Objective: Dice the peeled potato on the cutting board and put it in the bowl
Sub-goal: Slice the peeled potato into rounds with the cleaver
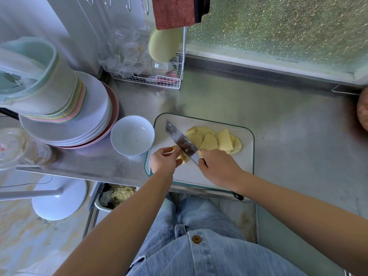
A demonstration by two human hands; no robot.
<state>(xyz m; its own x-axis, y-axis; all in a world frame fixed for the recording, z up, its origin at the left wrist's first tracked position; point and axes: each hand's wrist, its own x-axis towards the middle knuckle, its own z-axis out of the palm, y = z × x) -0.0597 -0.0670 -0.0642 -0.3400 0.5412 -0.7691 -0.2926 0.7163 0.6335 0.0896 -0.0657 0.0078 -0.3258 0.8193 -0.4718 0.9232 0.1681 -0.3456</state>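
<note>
A white cutting board (pixel 235 168) with a green rim lies on the steel counter. Several yellow potato slices (pixel 214 141) are fanned out on its far half. My right hand (pixel 218 168) grips the handle of a cleaver (pixel 182 141), whose blade points away to the left across the board. My left hand (pixel 165 159) pinches a small piece of potato (pixel 182 156) against the blade's left side, near the board's left edge. A white bowl (pixel 132 135) stands just left of the board and looks almost empty.
A stack of plates (pixel 79 126) with an upturned pile of pastel bowls (pixel 39 90) fills the counter's left. A wire rack (pixel 157 76) with bags stands at the back. Below the counter edge sits a tray (pixel 115 196) of scraps. A frosted window runs behind.
</note>
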